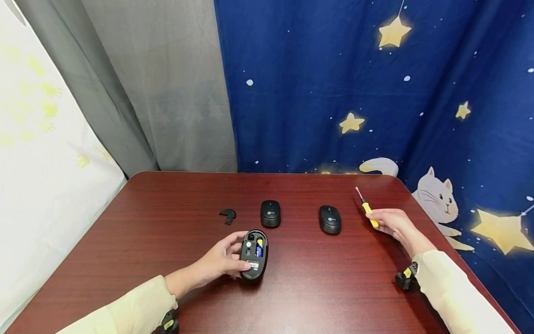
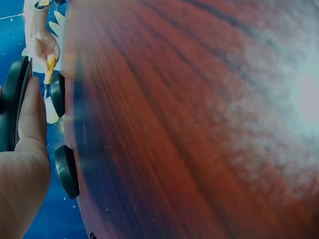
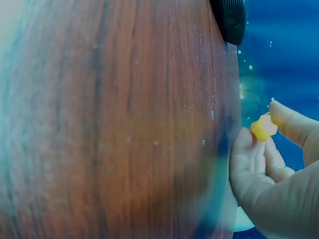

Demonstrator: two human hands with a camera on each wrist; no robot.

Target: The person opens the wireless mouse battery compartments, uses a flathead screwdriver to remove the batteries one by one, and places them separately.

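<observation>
My left hand [image 1: 223, 257] holds a black computer mouse [image 1: 260, 271], underside toward me, thumb on its label. The mouse's battery bay is uncovered, with a blue and yellow battery [image 1: 259, 247] inside. At the right, my right hand [image 1: 392, 223] pinches the yellow handle of a screwdriver [image 1: 369, 214], its tip pointing away toward the back. In the right wrist view only the end of the yellow handle [image 3: 264, 128] shows between thumb and fingers. A small black curved cover [image 1: 228, 215] lies on the table beyond the left hand.
Two more black mice stand upright on the table: one mouse [image 1: 270, 214] behind the held one, another mouse [image 1: 330, 219] nearer the right hand. The dark red wooden table [image 1: 317, 287] has its back edge against grey and blue star-patterned curtains [image 1: 308, 93].
</observation>
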